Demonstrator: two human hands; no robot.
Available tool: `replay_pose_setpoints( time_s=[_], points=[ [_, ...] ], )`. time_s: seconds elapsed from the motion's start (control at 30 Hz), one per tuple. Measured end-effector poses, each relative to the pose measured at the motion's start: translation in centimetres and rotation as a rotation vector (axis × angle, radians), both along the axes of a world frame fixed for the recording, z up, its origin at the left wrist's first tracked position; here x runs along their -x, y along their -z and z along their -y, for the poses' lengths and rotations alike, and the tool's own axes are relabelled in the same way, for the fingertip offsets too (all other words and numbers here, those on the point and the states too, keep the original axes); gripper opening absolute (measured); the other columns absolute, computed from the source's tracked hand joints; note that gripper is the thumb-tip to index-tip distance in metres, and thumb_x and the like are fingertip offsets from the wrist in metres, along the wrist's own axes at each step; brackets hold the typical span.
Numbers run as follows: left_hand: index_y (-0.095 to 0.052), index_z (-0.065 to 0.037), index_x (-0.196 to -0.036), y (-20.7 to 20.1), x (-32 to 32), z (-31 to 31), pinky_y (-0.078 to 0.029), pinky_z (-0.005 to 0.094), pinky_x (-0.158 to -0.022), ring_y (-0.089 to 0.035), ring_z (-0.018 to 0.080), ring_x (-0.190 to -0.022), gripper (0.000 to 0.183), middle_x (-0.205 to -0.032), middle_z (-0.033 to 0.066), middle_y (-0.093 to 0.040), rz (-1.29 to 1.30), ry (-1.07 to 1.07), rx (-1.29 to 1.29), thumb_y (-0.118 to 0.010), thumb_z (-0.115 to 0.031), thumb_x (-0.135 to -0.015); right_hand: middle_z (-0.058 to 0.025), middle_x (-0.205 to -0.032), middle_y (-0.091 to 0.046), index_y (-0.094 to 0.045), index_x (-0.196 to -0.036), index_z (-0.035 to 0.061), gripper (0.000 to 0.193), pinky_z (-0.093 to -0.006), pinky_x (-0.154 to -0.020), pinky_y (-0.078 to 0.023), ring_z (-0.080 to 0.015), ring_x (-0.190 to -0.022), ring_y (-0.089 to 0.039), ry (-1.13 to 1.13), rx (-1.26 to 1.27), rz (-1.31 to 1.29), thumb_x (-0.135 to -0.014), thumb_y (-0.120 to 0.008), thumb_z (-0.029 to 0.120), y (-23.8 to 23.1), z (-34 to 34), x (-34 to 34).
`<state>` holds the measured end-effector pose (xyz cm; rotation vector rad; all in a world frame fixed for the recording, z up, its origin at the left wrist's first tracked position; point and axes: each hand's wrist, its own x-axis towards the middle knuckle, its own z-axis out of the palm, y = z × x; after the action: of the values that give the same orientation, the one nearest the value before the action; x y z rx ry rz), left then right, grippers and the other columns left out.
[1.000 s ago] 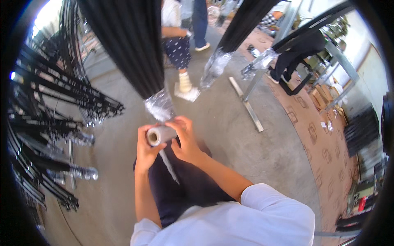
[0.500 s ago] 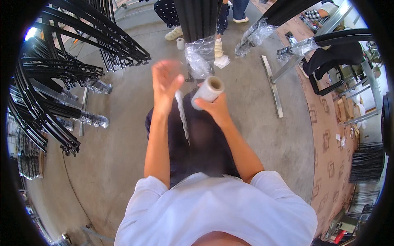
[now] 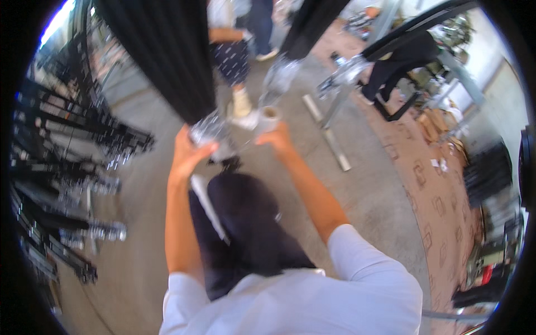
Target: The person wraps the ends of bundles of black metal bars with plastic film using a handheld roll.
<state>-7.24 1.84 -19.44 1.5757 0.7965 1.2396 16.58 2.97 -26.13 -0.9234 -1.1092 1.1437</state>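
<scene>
A thick bundle of long black bars (image 3: 173, 61) slants down from the top toward me, its near end wrapped in clear plastic film (image 3: 212, 134). My left hand (image 3: 187, 155) is closed around that wrapped end, thumb in front and fingers mostly hidden at its far side. In my right hand (image 3: 277, 139) is a roll of clear stretch film (image 3: 269, 118), held roughly upright, its core showing. A thin strand of film seems to run between roll and bundle, though blur makes this hard to tell. Below my left wrist hangs a whitish twisted strip (image 3: 209, 206).
Other black bundles with film-wrapped ends (image 3: 282, 75) stand beyond and to the right. Racks of black bars (image 3: 84, 123) fill the left. A metal stand foot (image 3: 335, 148) lies on the floor at right. A person in patterned trousers (image 3: 231, 61) is close behind the bundle.
My left hand, raised and open before, has come onto the bundle's wrapped end. The roll has moved to the bundle's right side. My view has shifted, so the bundle appears further left.
</scene>
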Motion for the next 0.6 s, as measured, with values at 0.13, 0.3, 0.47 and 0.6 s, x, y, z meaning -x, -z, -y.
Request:
replay_pose_setpoints(
  time_s=[0.13,0.3,0.47,0.6],
  points=[
    [-0.035,0.001,-0.122,0.9,-2.5,0.4,-0.038,0.0307,-0.088,-0.049,0.0179,-0.102,0.086,-0.112,0.0102,-0.049,0.099,0.024,0.082,-0.079,-0.033,-0.056,-0.0071,-0.098,-0.058,-0.055,-0.1,0.0007,0.035,-0.0264,-0.079,-0.042,-0.0152,-0.091,-0.053,-0.061,-0.378,0.155,-0.065,-0.054,0.001,-3.8,-7.4,3.8],
    [-0.015,-0.006,-0.135,4.2,-2.4,1.6,-0.022,0.0349,-0.101,-0.028,0.0204,-0.123,0.074,-0.135,0.0063,-0.027,0.395,-0.072,-0.067,-0.036,-0.055,-0.084,-0.0066,-0.112,-0.052,-0.044,-0.118,0.0014,0.038,-0.0265,-0.089,-0.037,-0.013,-0.101,-0.047,-0.591,-0.285,-0.026,-0.081,-0.051,0.007,-6.9,-4.4,10.1],
    [-0.025,-0.007,-0.132,5.1,-2.5,1.3,-0.027,0.0356,-0.098,-0.034,0.0203,-0.119,0.064,-0.131,0.0059,-0.034,0.572,-0.134,0.151,-0.026,-0.053,-0.088,-0.0083,-0.125,-0.04,-0.027,-0.13,0.0036,0.053,-0.0264,-0.095,-0.033,-0.0128,-0.112,-0.039,-0.762,0.028,-0.11,-0.085,-0.051,0.017,-5.4,-5.1,10.6],
    [-0.036,-0.004,-0.126,5.0,-0.7,-1.3,-0.033,0.035,-0.093,-0.044,0.0212,-0.111,0.062,-0.122,0.0069,-0.045,0.541,-0.114,0.379,-0.033,-0.052,-0.087,-0.0112,-0.133,-0.031,-0.009,-0.137,0.0085,0.063,-0.0283,-0.096,-0.033,-0.016,-0.115,-0.038,-0.876,0.27,-0.38,-0.089,-0.045,0.025,-4.5,-5.3,9.8]
  ],
)
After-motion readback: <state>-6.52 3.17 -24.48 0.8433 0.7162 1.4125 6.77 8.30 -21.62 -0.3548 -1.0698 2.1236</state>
